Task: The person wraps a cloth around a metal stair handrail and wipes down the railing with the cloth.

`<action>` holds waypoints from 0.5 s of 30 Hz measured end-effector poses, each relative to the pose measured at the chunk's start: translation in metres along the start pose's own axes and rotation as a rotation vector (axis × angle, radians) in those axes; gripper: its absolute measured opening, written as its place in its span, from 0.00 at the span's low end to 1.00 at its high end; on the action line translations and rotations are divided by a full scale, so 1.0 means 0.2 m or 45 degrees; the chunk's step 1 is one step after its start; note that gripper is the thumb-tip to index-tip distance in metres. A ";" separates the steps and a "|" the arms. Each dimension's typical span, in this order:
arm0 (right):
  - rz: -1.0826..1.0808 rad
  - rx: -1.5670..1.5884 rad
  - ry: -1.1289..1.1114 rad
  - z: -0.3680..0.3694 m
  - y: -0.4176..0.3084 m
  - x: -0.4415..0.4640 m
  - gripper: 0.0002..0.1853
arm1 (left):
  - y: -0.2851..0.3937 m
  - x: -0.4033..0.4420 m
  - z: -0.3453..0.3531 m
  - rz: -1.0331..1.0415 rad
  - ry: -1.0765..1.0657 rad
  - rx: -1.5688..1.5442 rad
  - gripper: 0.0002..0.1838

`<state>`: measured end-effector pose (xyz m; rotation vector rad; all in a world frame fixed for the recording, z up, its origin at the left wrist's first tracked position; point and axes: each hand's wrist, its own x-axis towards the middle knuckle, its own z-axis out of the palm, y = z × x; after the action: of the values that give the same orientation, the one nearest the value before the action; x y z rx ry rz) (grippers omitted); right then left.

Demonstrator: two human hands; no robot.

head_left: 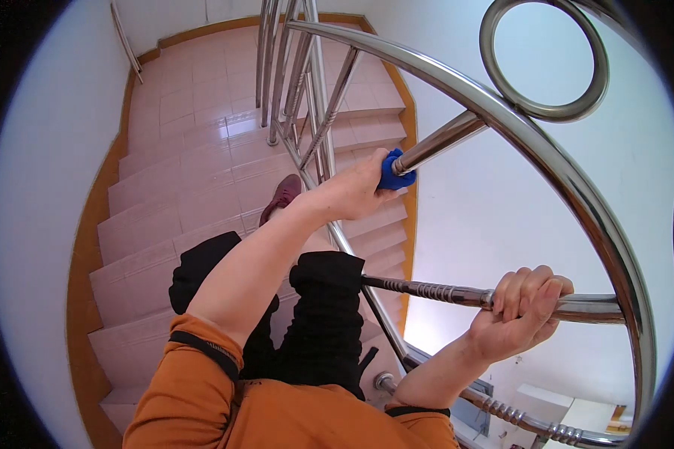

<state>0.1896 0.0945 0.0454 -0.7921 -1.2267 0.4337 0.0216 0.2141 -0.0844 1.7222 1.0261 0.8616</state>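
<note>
My left hand [363,187] is closed on a blue cloth [395,172], which is wrapped around a shiny metal baluster [442,141] of the stair railing. Part of the cloth is hidden behind the fingers. Lower right, my right hand [524,310] grips another metal baluster [588,307], its fingers curled around the bar just above a ringed section. Both balusters join the curved metal handrail [562,165].
Pink tiled stairs [157,243] descend ahead to a landing [202,56]. A brown-edged white wall [37,187] runs along the left. A metal ring [490,56] is fixed on the handrail. My dark red shoe [283,196] rests on a step beside the railing.
</note>
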 end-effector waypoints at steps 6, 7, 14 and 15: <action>0.000 0.041 -0.009 -0.01 0.00 0.00 0.06 | 0.15 -0.02 -0.01 0.071 0.168 0.026 0.29; -0.011 0.049 -0.020 -0.01 0.01 0.00 0.06 | 0.17 -0.02 -0.01 0.127 0.228 0.006 0.26; 0.003 0.037 -0.020 0.00 0.00 0.00 0.06 | 0.11 -0.02 0.00 0.237 0.281 0.157 0.32; 0.018 0.017 -0.011 0.00 -0.01 -0.01 0.07 | 0.09 -0.01 0.00 0.213 0.230 0.178 0.33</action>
<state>0.1888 0.0929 0.0458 -0.7885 -1.2262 0.4565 0.0260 0.2075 -0.0678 1.8955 1.0937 1.0904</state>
